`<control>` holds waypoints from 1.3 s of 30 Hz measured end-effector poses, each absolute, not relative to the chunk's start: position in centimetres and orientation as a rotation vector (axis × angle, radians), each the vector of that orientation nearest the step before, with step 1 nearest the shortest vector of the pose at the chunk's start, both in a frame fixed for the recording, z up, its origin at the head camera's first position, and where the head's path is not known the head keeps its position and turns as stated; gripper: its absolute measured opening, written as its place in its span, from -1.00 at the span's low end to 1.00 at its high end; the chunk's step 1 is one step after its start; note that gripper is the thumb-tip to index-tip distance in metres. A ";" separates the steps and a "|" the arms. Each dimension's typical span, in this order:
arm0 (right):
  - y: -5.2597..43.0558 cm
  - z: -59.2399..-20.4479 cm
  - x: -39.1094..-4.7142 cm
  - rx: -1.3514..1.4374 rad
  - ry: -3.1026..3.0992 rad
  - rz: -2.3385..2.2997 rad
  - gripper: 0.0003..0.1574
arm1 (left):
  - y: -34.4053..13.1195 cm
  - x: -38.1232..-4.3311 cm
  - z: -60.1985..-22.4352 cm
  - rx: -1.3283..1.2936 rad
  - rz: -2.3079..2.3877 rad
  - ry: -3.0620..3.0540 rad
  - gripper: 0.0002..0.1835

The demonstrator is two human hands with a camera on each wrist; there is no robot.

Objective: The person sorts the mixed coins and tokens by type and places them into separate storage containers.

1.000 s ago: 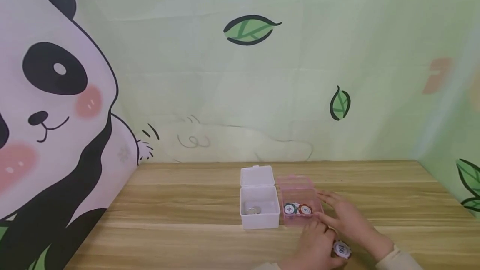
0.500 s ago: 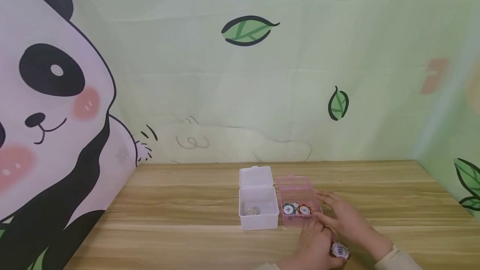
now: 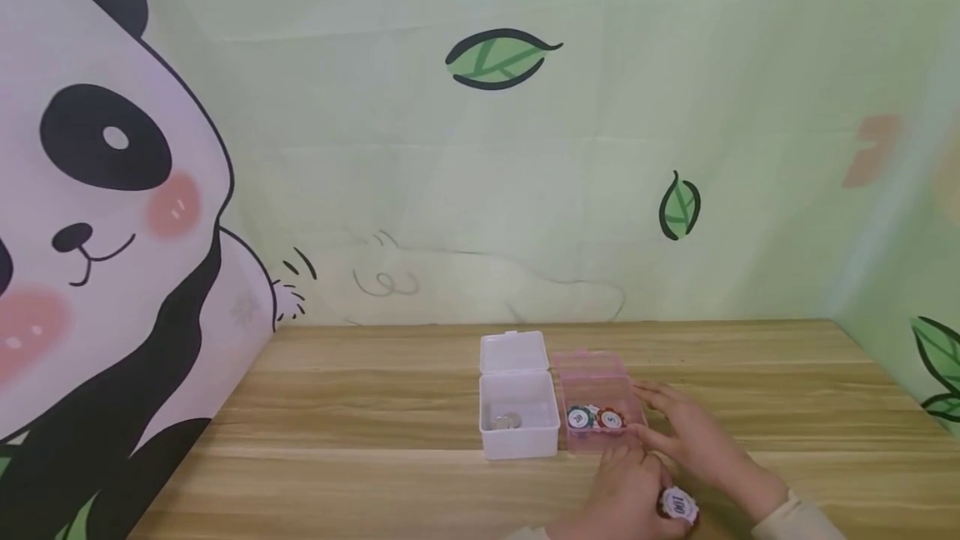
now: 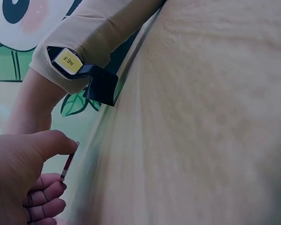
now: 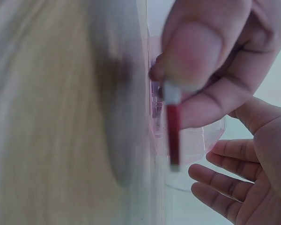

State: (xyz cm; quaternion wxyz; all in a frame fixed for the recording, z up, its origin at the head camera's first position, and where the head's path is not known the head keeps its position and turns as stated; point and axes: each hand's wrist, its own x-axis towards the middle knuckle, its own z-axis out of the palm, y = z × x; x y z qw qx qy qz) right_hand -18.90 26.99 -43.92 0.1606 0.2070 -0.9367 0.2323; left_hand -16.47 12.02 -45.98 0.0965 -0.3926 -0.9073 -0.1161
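Note:
In the head view, my left hand (image 3: pixel 626 490) pinches a poker chip (image 3: pixel 678 507) printed 100 at its right side, in front of the pink box. The left wrist view shows the red and white edge of this poker chip (image 4: pixel 69 161) between thumb and fingers. My right hand (image 3: pixel 697 440) rests against the right side of the open pink box (image 3: pixel 600 440), its fingers extended along the wall and the thumb by the front corner. Inside lie a green-edged chip (image 3: pixel 580 417) and a red-edged chip (image 3: pixel 611 418), with another partly hidden between them.
A white box (image 3: pixel 519 443) stands just left of the pink one, its lid (image 3: pixel 514 352) tipped back. Silvery coins (image 3: pixel 506 421) lie in it. Both boxes are on a wood-grain table (image 3: pixel 360 423), with a printed green backdrop (image 3: pixel 480 190) behind.
The 100 chip has turned and shifted slightly toward the person in my left hand's fingers. My right hand and both boxes stay in place.

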 end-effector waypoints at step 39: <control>26.8 -43.9 -18.9 0.551 -2.675 0.668 -0.36 | 8.4 -16.5 -43.3 -1.251 -0.183 -2.444 -0.62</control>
